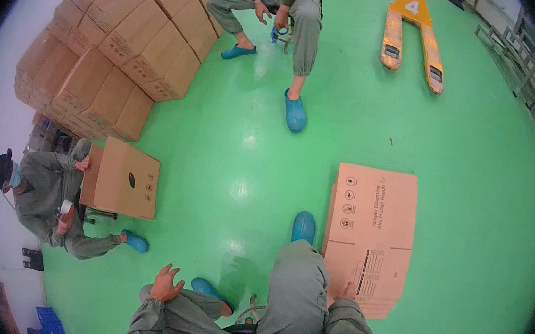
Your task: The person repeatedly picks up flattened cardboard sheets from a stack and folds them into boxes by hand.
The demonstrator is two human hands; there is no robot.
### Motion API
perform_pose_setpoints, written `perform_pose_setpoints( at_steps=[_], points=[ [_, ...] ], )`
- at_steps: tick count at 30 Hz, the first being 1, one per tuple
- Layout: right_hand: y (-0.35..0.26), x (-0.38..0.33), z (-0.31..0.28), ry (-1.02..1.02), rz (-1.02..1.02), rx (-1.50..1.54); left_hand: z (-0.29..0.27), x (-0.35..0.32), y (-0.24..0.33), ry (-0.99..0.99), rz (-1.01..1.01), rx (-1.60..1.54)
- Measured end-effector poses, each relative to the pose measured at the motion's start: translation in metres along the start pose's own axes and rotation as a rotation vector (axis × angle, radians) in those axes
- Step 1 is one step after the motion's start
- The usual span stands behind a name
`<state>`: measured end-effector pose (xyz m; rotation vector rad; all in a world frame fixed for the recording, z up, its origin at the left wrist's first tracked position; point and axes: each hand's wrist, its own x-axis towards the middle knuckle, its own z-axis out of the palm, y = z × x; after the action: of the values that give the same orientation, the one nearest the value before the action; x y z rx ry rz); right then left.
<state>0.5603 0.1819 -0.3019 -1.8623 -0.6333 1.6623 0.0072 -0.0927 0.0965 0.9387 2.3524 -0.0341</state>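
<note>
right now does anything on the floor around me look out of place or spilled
A small dark scrap or mark shows on the green floor, between the yellow pallet jack and the flattened cardboard stack; its darkness stands out. Too small to identify. No spill shows.

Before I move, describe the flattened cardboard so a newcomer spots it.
On the green floor, beside the wearer's right leg, lies the flattened cardboard, with the right hand at its near end. Unlike the bulky stacked boxes, it lies flat.

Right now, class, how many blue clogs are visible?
5: two clogs upper middle, two lower middle, one lower left; the seated person there may have another hidden.
</note>
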Motion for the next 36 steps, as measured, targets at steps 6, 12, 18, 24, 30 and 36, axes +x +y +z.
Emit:
perform_pose_setpoints(
  at_steps=[6, 12, 18, 24, 30, 36],
  points=[
    [-0.019, -0.016, -0.001, -0.312, 0.157, 0.669, 0.012, 0.008, -0.004, 0.010, 0.041, -0.040],
    [-0.097, -0.090, 0.043, -0.033, 0.077, 0.523, 0.018, 0.009, -0.020, 0.039, 0.162, -0.024],
    [-0.323, -0.111, 0.111, -0.380, -0.344, 0.421, 0.007, 0.008, 0.014, 0.130, 0.280, -0.264],
    [-0.339, -0.276, 0.198, -0.261, -0.545, -0.254, -0.020, 0.017, 0.071, 0.128, 0.359, -0.686],
    [-0.180, -0.346, 0.255, -0.158, -1.202, -0.541, -0.063, 0.078, 0.120, -0.217, 0.299, -1.330],
    [-0.076, -0.295, 0.225, -0.913, -0.652, -1.845, -0.032, 0.133, 0.107, 0.039, 0.162, -1.553]
  ],
)
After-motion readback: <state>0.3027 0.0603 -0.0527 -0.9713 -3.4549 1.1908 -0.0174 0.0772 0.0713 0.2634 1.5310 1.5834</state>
